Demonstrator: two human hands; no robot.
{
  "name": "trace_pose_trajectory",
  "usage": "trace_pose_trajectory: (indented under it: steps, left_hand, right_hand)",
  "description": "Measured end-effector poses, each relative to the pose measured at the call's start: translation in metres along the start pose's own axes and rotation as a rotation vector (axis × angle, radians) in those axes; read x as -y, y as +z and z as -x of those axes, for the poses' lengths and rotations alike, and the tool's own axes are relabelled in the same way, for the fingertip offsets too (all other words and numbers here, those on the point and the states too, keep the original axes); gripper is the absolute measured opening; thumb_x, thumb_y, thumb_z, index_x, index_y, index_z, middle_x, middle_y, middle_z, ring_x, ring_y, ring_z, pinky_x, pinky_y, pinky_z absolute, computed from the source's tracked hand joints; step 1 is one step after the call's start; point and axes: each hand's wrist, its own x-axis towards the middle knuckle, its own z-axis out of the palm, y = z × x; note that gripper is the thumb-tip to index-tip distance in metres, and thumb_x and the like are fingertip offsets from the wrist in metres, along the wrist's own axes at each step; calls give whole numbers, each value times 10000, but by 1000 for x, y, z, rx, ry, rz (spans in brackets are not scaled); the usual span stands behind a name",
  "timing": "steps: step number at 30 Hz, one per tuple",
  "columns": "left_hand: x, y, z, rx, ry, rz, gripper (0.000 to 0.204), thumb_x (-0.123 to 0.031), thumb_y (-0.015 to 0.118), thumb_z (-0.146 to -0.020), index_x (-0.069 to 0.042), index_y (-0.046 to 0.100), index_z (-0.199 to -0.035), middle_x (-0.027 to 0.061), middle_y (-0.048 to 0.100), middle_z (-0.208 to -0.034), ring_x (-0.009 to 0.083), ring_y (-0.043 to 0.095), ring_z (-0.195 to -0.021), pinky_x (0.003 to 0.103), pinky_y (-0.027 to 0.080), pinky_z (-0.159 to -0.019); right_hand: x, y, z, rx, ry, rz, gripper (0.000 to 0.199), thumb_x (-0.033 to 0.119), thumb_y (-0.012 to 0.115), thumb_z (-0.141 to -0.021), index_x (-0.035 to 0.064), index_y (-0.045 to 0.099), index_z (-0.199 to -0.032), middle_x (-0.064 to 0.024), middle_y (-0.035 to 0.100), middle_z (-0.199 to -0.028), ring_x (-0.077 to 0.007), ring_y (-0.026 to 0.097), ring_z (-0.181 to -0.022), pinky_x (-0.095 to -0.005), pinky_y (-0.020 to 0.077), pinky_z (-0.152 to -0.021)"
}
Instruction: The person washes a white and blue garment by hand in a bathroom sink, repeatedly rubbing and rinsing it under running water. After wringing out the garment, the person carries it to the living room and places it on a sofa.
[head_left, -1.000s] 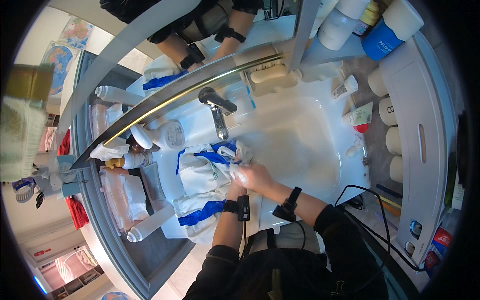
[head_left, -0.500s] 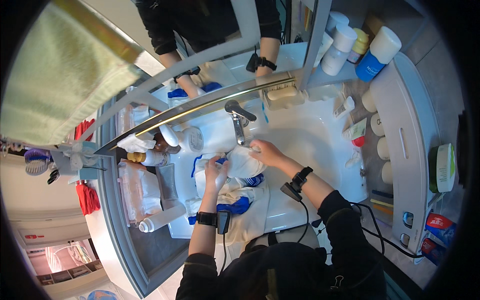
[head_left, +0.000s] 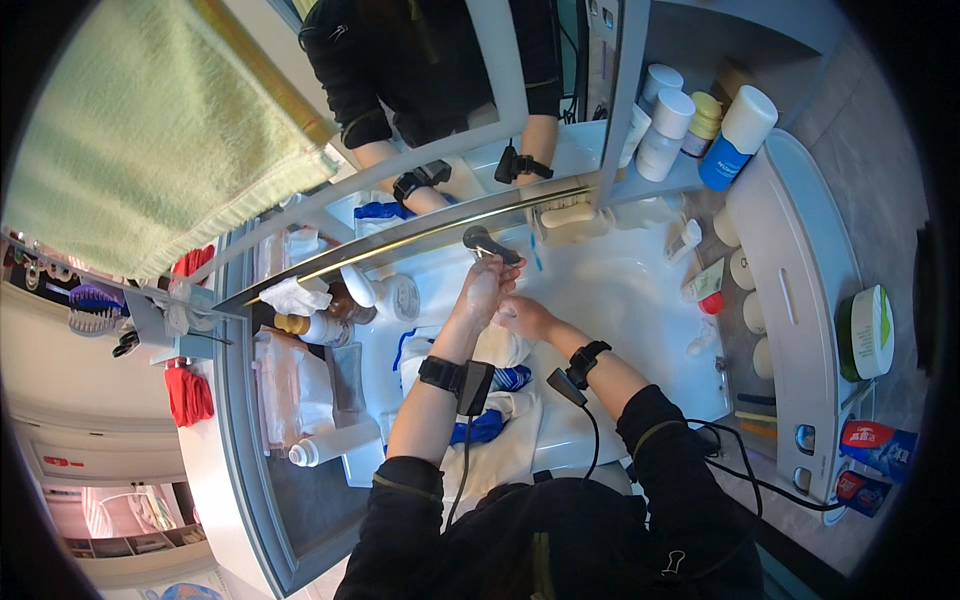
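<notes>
A chrome faucet (head_left: 483, 240) rises at the back of the white sink. My left hand (head_left: 487, 285), with whitish foam on its back, is closed at the faucet's lever and covers the spout. Just below it, my right hand (head_left: 527, 318) has its fingers curled on the upper end of a white and blue garment (head_left: 505, 347). The garment lies bunched in the sink and hangs over its front rim, with blue patches (head_left: 478, 428) showing. My left forearm hides part of the cloth.
Bottles (head_left: 402, 298) and a plastic pack (head_left: 283, 390) stand left of the sink (head_left: 640, 290). A white bottle (head_left: 335, 442) lies at its left rim. Tubes (head_left: 707, 284) and cups line the right side. A mirror cabinet edge (head_left: 420, 250) overhangs the back; a towel (head_left: 150, 150) hangs upper left.
My left hand has left the garment and moved up and right to the faucet. My right hand has shifted slightly down, staying at the white cloth. The view has tilted a little.
</notes>
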Motion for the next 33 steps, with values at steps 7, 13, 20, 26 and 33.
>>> trace_pose_trajectory:
  steps: [7, 13, 20, 26, 33]
  left_hand:
    - [-11, -5, -9, 117, -9, 410, 296, -236, 342, -1023, -20, 518, -1122, 45, 604, -921, 114, 522, -739, 236, 477, -717]
    - [-2, -60, 23, 21, 57, -11, 373, -262, 291, -1025, -19, 494, -1222, 50, 618, -923, 102, 523, -710, 212, 468, -660]
    - [132, -74, 74, -425, -520, 229, 675, -636, 441, -886, -179, 362, -1376, 110, 438, -1324, 307, 408, -1243, 616, 369, -952]
    - [180, -46, 11, -66, -139, 666, 663, -633, 432, -888, -118, 420, -1305, 139, 507, -1235, 299, 491, -1143, 467, 434, -953]
    - [181, -41, -23, -112, -65, 414, 361, -425, 559, -904, -110, 546, -1081, 48, 572, -937, 189, 569, -874, 326, 471, -769]
  right_hand:
    - [-1, 17, -10, 52, 39, -5, 318, 331, 574, -849, 32, 596, -955, -205, 640, -901, -372, 615, -882, -437, 468, -785]
    - [0, 35, -35, 20, 135, -17, 320, 353, 584, -851, 57, 603, -972, -215, 643, -967, -393, 614, -893, -455, 472, -772]
    - [-7, 46, -29, -290, 399, -239, 334, 261, 671, -816, 21, 566, -1023, -136, 636, -939, -244, 606, -905, -380, 468, -779]
    - [17, 58, 37, -508, 458, -405, 484, 361, 670, -811, -11, 564, -1101, -250, 621, -1027, -342, 615, -947, -400, 477, -785]
    - [69, 15, 98, -213, 264, -110, 380, 401, 604, -860, 23, 634, -889, -200, 637, -734, -346, 645, -703, -399, 498, -646]
